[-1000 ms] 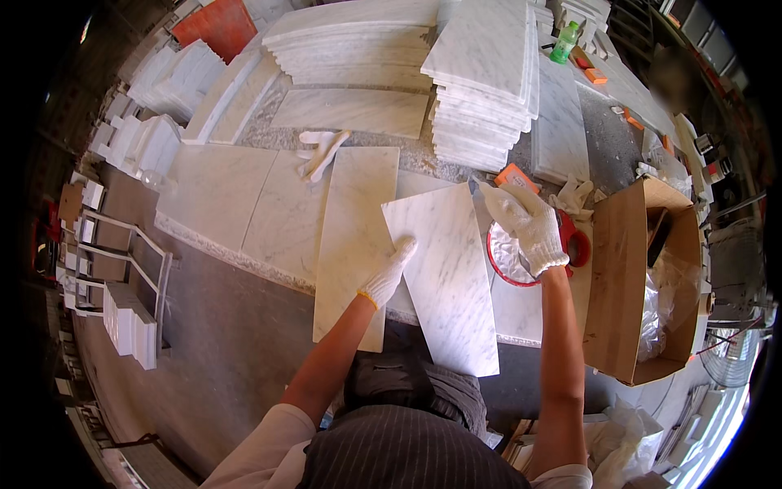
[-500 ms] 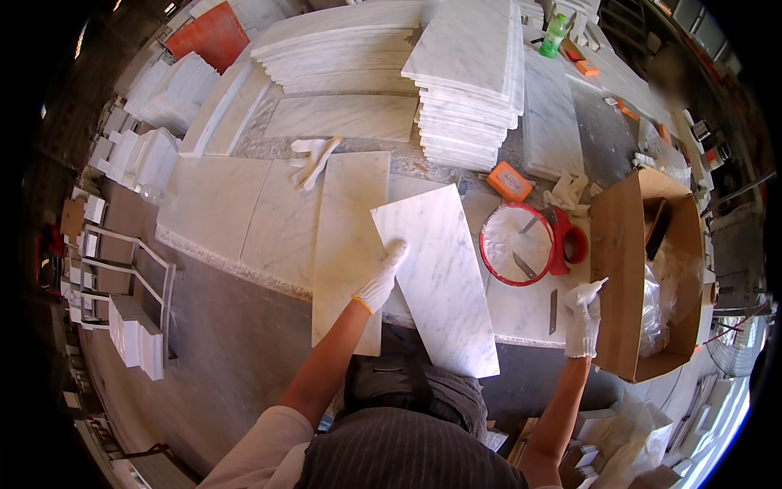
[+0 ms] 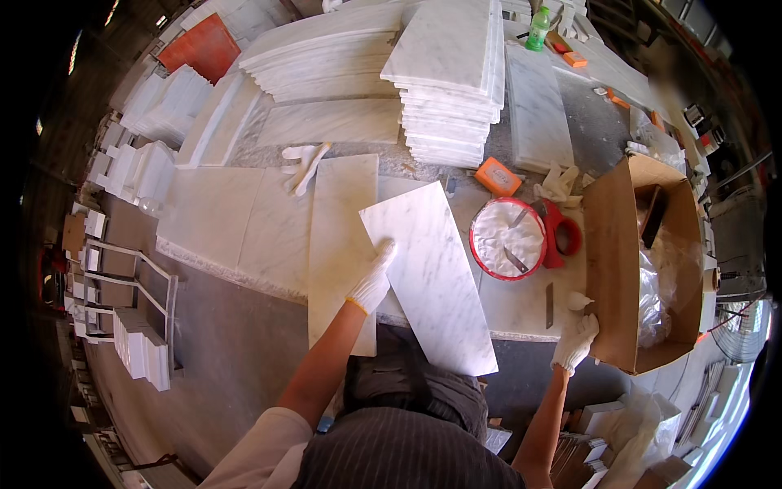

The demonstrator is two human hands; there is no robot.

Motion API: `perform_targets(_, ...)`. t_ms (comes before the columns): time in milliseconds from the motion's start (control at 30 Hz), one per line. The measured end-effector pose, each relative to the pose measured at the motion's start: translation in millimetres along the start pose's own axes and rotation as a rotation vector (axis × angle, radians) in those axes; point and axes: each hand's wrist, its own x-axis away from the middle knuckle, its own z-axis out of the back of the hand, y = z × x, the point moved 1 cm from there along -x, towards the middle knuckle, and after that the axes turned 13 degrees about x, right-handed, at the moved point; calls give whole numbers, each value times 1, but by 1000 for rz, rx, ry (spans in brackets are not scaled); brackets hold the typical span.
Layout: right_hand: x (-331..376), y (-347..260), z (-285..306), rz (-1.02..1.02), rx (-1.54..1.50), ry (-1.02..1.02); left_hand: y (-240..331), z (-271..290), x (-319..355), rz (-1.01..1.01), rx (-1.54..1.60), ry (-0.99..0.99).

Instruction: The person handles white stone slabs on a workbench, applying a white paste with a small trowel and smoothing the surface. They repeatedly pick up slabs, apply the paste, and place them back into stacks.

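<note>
A white marble slab point(image 3: 436, 277), faintly grey-veined, lies tilted before me, its near end reaching past the table edge to my waist. My left hand point(image 3: 375, 281), in a white knit glove with a yellow cuff, grips its left edge, thumb on top and the other fingers hidden underneath. Partly below it is another long slab point(image 3: 342, 236). My right hand point(image 3: 577, 342), also gloved, is at the table's front edge beside the cardboard box point(image 3: 611, 269), fingers loosely bent. Just beyond its fingers sits a small white object point(image 3: 578, 301), too small to identify.
A red-rimmed tub of white paste point(image 3: 497, 232) with blades in it stands right of the slab, next to a red ring-shaped thing point(image 3: 562, 234). A flat metal strip point(image 3: 550, 306), an orange box point(image 3: 498, 177), loose gloves point(image 3: 305, 167) and tall slab stacks point(image 3: 448, 106) surround the work area.
My right hand has moved down and slightly left, leaving the small white object on the table. My left hand keeps its grip on the slab. The view has shifted a little.
</note>
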Motion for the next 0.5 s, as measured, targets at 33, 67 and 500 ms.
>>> perform_targets(33, 17, -17, 11, -14, 27, -2, 1, 4, 0, 12, 51, 11)
perform_targets(67, 31, -31, 21, -32, 62, 0, -1, 7, -2, 32, 102, 17)
perform_targets(500, 3, -187, -23, 479, 218, -421, 9, 2, 2, -9, -9, 26)
